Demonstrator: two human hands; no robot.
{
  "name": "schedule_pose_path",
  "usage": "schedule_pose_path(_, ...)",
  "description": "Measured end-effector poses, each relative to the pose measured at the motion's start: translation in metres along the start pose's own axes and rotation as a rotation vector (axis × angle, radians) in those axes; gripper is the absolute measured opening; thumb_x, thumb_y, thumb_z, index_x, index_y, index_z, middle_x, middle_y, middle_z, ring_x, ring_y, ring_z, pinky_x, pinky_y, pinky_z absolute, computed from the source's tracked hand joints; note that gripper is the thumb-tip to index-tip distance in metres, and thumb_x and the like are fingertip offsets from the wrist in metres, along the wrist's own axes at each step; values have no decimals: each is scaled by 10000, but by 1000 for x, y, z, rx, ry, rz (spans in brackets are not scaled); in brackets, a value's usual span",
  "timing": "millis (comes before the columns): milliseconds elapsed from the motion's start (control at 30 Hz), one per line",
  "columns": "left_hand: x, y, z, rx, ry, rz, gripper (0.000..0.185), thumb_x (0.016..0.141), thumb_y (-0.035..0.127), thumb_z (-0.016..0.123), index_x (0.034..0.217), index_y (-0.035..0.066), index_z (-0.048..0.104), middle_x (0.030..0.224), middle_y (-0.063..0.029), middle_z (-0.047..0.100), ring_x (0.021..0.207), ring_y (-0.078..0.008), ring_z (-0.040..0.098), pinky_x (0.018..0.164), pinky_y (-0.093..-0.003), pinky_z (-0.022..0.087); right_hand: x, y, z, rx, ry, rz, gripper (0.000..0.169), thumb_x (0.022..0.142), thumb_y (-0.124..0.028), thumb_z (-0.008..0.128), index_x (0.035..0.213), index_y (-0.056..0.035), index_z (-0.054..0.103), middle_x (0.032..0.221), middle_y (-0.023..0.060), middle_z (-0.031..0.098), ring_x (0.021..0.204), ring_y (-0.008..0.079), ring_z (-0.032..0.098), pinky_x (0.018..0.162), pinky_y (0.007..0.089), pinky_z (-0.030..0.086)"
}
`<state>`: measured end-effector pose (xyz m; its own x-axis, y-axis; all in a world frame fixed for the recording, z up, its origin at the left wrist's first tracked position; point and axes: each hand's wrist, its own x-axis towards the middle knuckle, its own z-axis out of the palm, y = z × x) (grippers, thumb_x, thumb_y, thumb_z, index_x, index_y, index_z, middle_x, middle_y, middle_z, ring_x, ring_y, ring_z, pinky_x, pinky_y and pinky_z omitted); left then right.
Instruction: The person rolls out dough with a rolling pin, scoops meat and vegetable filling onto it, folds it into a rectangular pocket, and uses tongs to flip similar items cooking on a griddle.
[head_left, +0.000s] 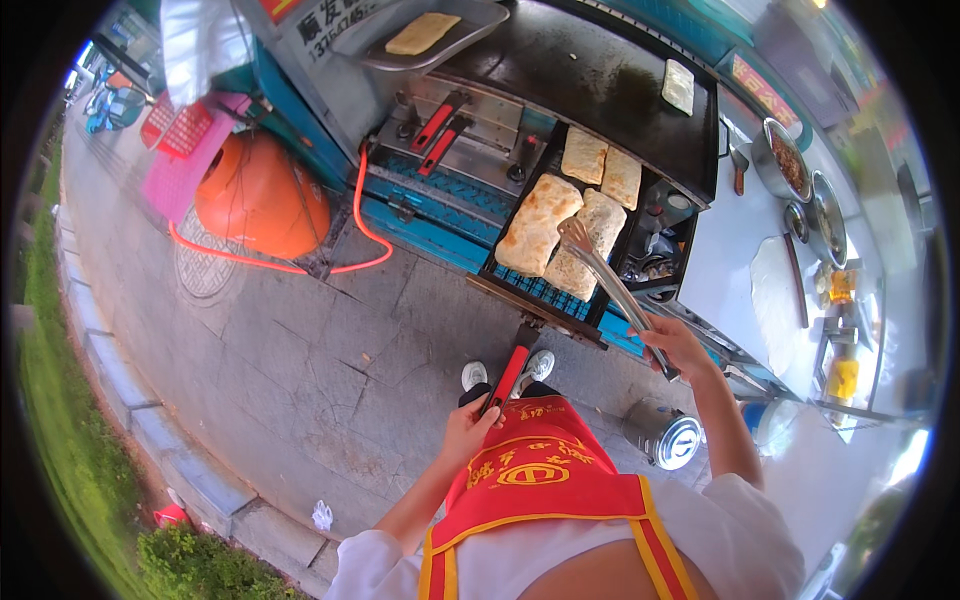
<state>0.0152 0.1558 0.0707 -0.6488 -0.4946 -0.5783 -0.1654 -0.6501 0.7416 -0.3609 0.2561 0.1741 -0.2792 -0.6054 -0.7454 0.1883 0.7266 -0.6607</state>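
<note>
My left hand (472, 427) grips the red-and-black handle (511, 371) of a wire-mesh drawer rack (559, 289) pulled out from beneath the griddle. Several flatbreads lie on that rack; the front left one (538, 225) is browned in patches, and the one beside it (606, 217) is speckled. In my right hand (677, 345) is a pair of metal tongs (616, 285). The tongs' tips rest over the speckled flatbread, near its border with the browned one. Whether they pinch any bread cannot be made out.
Above the rack is a dark griddle (570, 56) with one pale dough piece (679, 87). A metal tray (480, 30) holds another flatbread. To the right, a worktop (716, 255) carries bowls, rolled dough (776, 300) and a rolling pin (796, 281). An orange gas cylinder (262, 199) with a hose (364, 202) stands left.
</note>
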Motion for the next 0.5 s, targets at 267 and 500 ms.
schedule_pose_path(267,6,-15,-7,-36,-65,102,264,972,106,561,1184,-47,601,878,-59,659,786,-101,615,748,-239,513,23,-7,5,120,-123,43,466,925,-179,609,1338,7,501,1075,77,630,715,128,587,481,247,486)
schedule_pose_path(500,8,-19,-11,-33,-115,175,231,974,116,557,1137,-37,615,844,-37,650,754,-82,606,706,-223,497,63,-50,2,150,-162,73,544,911,-102,602,1422,-35,427,1155,76,637,676,109,581,517,237,500)
